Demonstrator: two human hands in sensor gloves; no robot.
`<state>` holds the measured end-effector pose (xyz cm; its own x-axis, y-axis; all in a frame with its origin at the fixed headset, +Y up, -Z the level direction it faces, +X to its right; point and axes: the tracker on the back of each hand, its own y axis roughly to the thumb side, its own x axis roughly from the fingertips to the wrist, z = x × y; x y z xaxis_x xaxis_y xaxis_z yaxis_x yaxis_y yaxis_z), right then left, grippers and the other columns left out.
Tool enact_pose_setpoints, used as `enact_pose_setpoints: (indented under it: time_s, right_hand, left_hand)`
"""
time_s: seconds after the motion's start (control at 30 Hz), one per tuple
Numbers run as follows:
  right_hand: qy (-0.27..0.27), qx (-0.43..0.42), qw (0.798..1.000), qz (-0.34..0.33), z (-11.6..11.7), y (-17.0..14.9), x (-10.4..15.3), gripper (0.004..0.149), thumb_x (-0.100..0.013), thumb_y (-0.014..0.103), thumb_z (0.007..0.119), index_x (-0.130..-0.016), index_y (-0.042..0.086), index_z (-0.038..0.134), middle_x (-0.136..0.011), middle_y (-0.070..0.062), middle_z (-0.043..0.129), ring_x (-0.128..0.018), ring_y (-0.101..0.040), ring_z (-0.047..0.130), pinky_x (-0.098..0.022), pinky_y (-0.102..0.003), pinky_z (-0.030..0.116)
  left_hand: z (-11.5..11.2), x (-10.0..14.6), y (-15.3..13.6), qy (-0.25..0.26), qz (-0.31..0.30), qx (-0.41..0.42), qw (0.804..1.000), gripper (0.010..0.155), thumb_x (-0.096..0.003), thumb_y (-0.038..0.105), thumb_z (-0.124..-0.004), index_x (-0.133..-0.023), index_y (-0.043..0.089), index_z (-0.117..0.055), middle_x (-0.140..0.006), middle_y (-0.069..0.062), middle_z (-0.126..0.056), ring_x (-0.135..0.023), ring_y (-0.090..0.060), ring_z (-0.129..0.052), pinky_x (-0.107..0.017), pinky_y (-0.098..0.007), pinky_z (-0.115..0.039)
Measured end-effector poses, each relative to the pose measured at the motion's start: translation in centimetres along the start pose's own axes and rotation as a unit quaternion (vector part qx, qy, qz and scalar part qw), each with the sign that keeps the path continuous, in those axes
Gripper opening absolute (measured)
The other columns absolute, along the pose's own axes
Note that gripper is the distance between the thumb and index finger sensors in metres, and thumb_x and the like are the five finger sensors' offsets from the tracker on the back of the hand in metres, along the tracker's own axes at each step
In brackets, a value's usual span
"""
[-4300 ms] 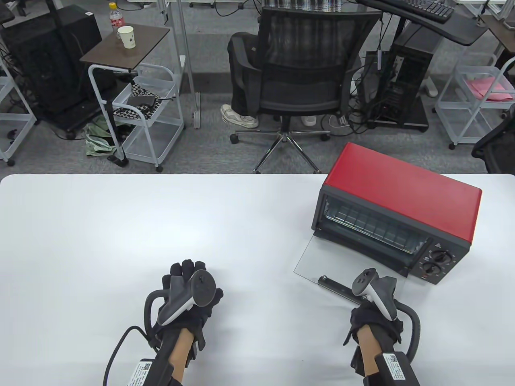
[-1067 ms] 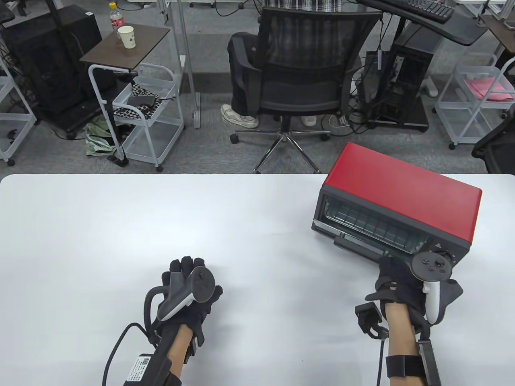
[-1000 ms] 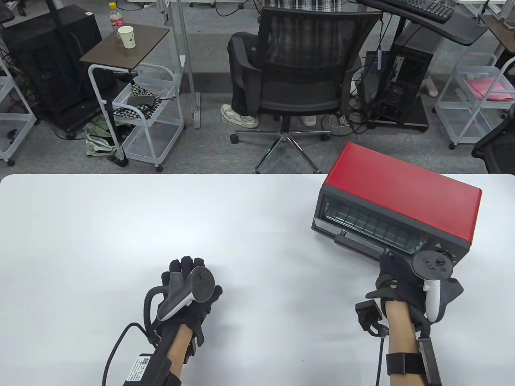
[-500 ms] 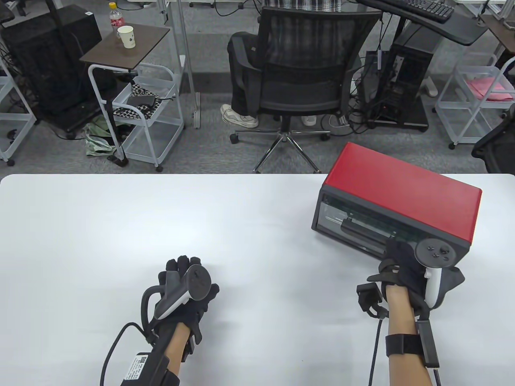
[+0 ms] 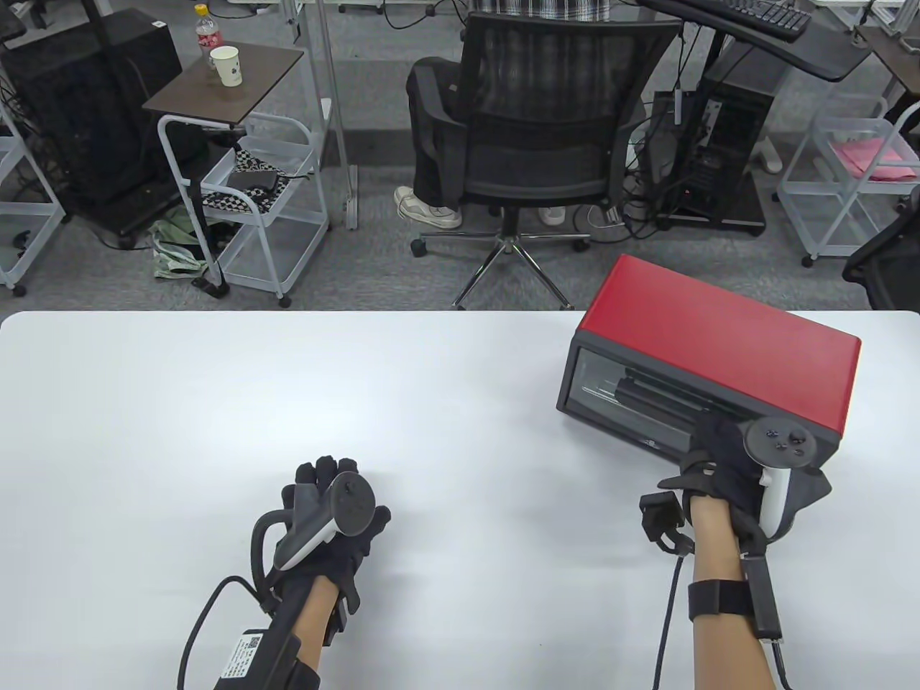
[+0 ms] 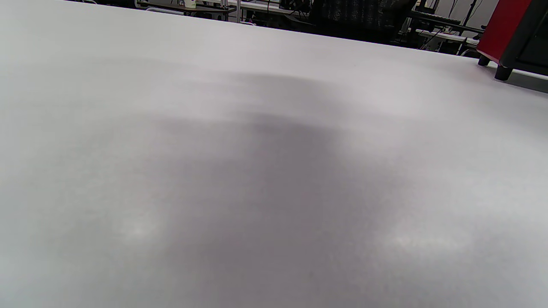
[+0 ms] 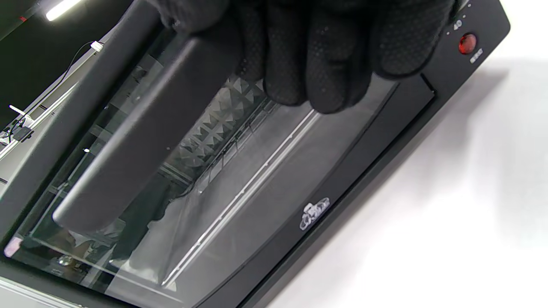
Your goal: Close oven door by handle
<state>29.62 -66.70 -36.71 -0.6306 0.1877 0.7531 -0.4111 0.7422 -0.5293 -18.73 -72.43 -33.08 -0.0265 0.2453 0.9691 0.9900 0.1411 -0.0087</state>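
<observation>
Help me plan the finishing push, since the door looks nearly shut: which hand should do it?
The right hand. Its fingers already wrap the door handle on the red oven, while the left hand rests on the table, far from the oven.

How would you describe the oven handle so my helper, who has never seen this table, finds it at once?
Look to the right end of the white table for the red oven. On its dark glass door, near the top edge, runs a long black bar, the handle. The right hand grips one end, beside the side panel with a small red button.
</observation>
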Motion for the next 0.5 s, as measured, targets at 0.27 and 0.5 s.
enact_pose_setpoints:
  time_s: [0.27,0.5]
  right_hand:
    - [0.000,0.019,1.000,-0.019,0.4,-0.3,0.8,0.061,-0.054,0.044,0.060,-0.106,0.013,0.051,-0.108,-0.019,0.069,-0.087,-0.035,0.080,-0.064,-0.050,0.071]
    - [0.004,0.088,0.995,-0.055,1.2,0.3,3.7,0.067,-0.053,0.045,0.062,-0.104,0.002,0.051,-0.105,-0.027,0.071,-0.085,-0.042,0.081,-0.063,-0.055,0.070]
  left_hand:
    - [0.2,0.0,-0.2,0.006,0.001,0.001,1.000,0.082,-0.0564,0.060,-0.056,-0.114,0.014,-0.020,-0.118,-0.026,-0.021,-0.106,-0.052,-0.022,-0.069,-0.061,-0.024]
    - [0.4,0.3,0.1,0.012,-0.005,-0.003,1.000,0.082,-0.0563,0.060,-0.056,-0.114,0.013,-0.020,-0.118,-0.026,-0.021,-0.106,-0.052,-0.022,-0.069,-0.061,-0.024]
